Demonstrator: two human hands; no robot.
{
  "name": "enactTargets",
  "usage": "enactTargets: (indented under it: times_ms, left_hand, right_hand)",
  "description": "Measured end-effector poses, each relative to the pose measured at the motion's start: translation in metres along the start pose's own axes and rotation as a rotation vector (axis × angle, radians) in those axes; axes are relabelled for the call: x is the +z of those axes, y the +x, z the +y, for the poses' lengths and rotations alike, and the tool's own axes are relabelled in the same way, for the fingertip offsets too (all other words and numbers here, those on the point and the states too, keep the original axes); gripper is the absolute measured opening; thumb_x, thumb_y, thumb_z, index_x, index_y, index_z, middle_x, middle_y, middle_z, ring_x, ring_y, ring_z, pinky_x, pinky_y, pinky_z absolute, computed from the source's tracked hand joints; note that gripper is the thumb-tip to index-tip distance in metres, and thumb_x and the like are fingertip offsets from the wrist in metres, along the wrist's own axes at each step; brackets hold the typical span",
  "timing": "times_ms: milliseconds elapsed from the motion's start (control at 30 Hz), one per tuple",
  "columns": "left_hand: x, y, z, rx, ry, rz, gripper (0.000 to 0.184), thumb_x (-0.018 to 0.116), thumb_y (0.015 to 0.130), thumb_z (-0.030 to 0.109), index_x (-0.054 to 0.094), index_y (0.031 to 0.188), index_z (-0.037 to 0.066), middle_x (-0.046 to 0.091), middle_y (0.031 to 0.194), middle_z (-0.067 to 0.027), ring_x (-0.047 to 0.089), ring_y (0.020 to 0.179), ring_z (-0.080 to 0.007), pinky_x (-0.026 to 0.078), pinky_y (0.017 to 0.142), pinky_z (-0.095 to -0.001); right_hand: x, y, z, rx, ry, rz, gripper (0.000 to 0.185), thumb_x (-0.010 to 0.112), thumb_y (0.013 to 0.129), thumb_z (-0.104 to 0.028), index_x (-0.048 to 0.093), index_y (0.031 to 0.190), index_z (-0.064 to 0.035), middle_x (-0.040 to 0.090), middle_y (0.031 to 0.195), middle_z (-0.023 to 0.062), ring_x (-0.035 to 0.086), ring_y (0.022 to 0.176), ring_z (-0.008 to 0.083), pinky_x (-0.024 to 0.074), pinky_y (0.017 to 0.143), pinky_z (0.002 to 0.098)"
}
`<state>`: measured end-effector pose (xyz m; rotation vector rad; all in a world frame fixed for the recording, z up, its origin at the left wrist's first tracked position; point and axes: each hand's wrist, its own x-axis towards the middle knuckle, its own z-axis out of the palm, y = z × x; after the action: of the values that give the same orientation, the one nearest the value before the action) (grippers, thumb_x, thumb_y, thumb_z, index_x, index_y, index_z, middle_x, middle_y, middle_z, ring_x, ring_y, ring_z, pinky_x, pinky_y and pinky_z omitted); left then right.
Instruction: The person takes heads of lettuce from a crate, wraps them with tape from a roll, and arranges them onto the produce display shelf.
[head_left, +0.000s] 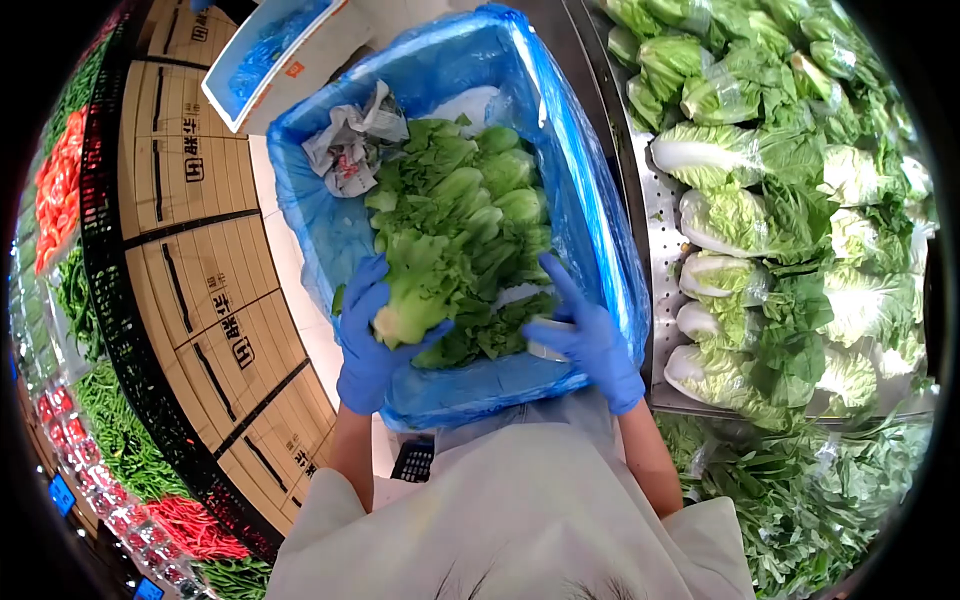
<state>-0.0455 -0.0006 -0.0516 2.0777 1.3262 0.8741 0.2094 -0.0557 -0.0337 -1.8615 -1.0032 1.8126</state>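
Note:
My left hand point(368, 338), in a blue glove, is closed around the pale stem end of a head of leafy green lettuce point(415, 280). The thumb lies on the near side and the fingers on the far left side. My right hand point(592, 348), also gloved in blue, has its fingers spread above the crate's right side. A small pale, shiny thing point(546, 348) shows under its thumb; I cannot tell what it is or whether it is held. More heads of lettuce point(505, 170) lie in rows in the crate, which has a blue plastic liner point(590, 190).
Crumpled newspaper point(350, 150) sits in the crate's far left corner. To the right, wrapped Chinese cabbages point(715, 220) rest on a perforated metal shelf point(668, 260). A white box point(235, 95) stands beyond. Cardboard-coloured panels point(220, 300) and a pepper display point(120, 430) line the left.

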Motion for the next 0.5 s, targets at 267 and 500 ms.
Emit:
enactTargets:
  times_ms: [267,500]
  left_hand:
    - [-0.032,0.044,0.087,0.279,-0.300,-0.072,0.075,0.078,0.063,0.025,0.036,0.124,0.010,0.039,0.127,-0.0168,0.045,0.114,-0.0348,0.036,0.095,-0.0409]
    - [-0.088,0.056,0.092,0.057,-0.051,0.080,0.048,0.068,0.071,0.016,0.050,0.113,0.002,0.040,0.129,-0.0175,0.041,0.118,-0.0304,0.036,0.096,-0.0388]
  right_hand:
    - [0.015,0.018,-0.024,-0.899,-0.479,0.055,0.080,0.066,0.065,-0.015,0.031,0.136,-0.0116,0.049,0.051,0.0115,0.050,0.044,0.0298,0.0396,0.046,0.0358]
    - [0.021,0.003,-0.003,-0.847,-0.187,-0.082,0.057,0.075,0.065,-0.027,0.053,0.113,-0.0045,0.061,0.093,0.0139,0.058,0.082,0.0283,0.0460,0.074,0.0324]
